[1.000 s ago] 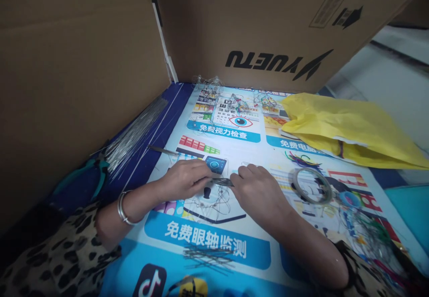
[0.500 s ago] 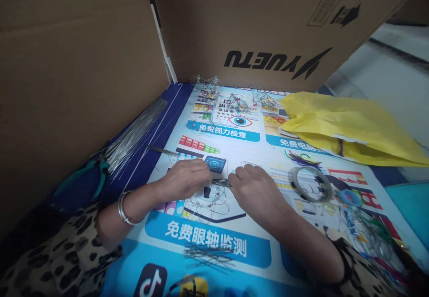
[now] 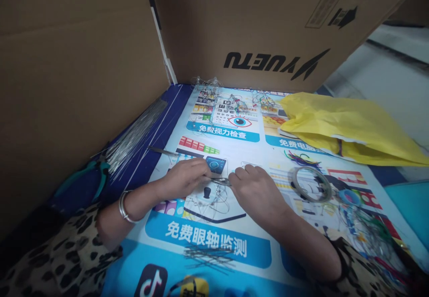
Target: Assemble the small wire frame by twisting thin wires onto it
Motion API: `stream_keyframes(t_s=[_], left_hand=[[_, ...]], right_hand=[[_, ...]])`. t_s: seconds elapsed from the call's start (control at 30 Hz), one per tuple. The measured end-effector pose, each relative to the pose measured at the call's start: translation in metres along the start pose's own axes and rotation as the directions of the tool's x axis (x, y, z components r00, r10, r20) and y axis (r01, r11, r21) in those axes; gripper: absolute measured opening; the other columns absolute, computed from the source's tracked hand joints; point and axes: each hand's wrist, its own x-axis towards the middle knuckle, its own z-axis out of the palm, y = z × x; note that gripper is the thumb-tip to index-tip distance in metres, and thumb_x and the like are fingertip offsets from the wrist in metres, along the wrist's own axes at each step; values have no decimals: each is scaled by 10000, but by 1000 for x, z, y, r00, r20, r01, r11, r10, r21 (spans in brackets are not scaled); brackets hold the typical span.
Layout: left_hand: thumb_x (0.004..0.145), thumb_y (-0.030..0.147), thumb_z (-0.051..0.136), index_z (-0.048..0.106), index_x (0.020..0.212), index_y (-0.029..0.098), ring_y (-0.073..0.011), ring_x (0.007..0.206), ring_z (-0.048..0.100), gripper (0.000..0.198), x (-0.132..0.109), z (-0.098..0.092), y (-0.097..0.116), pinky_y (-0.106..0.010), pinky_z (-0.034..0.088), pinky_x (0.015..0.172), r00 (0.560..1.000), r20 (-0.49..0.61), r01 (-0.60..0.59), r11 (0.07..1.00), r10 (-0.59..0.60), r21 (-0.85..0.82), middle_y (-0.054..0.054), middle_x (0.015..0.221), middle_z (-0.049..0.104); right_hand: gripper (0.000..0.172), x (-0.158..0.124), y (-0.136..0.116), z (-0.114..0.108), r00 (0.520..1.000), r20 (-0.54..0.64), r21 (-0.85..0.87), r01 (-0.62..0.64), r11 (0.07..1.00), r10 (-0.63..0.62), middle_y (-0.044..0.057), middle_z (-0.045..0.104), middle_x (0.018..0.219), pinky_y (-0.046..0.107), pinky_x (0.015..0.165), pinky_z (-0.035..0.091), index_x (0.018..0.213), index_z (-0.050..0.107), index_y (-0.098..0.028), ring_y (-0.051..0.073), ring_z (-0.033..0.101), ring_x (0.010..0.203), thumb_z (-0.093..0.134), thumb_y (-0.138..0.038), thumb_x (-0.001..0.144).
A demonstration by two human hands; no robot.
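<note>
Both hands work at the middle of the frame, over a blue printed poster mat (image 3: 208,239) that covers the work surface. The left hand (image 3: 186,178), with a silver bangle (image 3: 123,207) on its wrist, lies knuckles up with its fingers curled in narrow. Its fingertips are pinched on the left end of a small dark metal tool (image 3: 221,181). The right hand (image 3: 256,192) faces it from the right, fingers also drawn in tight, thumb and forefinger closed on the tool's other end. The tool lies almost level between the two hands, just above the mat. Directly below it a loose tangle of thin silver wire with small beads (image 3: 208,203) rests on the mat; whether the tool's tip touches this wire cannot be told.

At the left of the frame a long bundle of straight silver wires (image 3: 134,136) lies along a brown cardboard wall (image 3: 77,73), with teal-handled pliers (image 3: 89,174) at its lower end. A slim metal pick (image 3: 162,150) lies just above the left hand. Right of the right hand sits a clear tape roll (image 3: 311,183), and beyond it a crumpled yellow plastic bag (image 3: 345,125). A small heap of short dark wire pieces (image 3: 208,254) lies near the bottom centre.
</note>
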Motion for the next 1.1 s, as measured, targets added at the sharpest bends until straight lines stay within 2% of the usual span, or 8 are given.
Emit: stream_keyframes(t_s=[0.17, 0.4, 0.6, 0.77, 1.1], left_hand=[[910, 200, 408, 530, 782, 163, -129, 741, 483, 180, 2, -2, 1, -245, 383, 673, 998, 18, 63, 995, -62, -74, -16, 745, 540], [874, 174, 460, 531, 760, 160, -117, 692, 485, 135, 3, -1, 3, -225, 372, 626, 993, -28, 110, 994, -111, -21, -4, 716, 536], [828, 133, 464, 521, 738, 161, -107, 637, 478, 110, 2, 3, 5, -212, 360, 576, 992, -82, 102, 994, -99, 37, 3, 685, 533], [809, 149, 472, 543, 708, 153, -100, 582, 470, 124, 4, 4, 9, -214, 362, 555, 977, -139, 164, 986, -160, 15, 10, 631, 528], [791, 143, 492, 540, 707, 149, -94, 583, 473, 96, 3, 6, 8, -208, 352, 554, 968, -141, 209, 978, -209, -21, 15, 628, 530]], right_hand=[[94, 0, -1, 0, 1000, -26, -24, -8, 1000, 8, 34, 565, 687, 329, 596, 206, 723, 561, -186, 196, 452, 688, 556, -157, 813], [59, -1, -3, 3, 998, -49, 0, -37, 999, 37, 41, 569, 731, 330, 629, 232, 746, 565, -190, 208, 458, 728, 562, -172, 802], [101, 0, -9, -1, 998, -26, -18, -63, 998, 62, 54, 568, 717, 324, 612, 237, 733, 569, -178, 207, 456, 699, 535, -86, 761], [103, 3, -11, -7, 998, -22, -59, -63, 996, 62, 72, 577, 730, 332, 611, 252, 765, 586, -161, 220, 470, 703, 523, -79, 758], [107, 3, -10, -4, 998, -40, -55, -43, 998, 40, 64, 573, 703, 331, 592, 249, 748, 582, -157, 213, 475, 679, 532, -63, 740]])
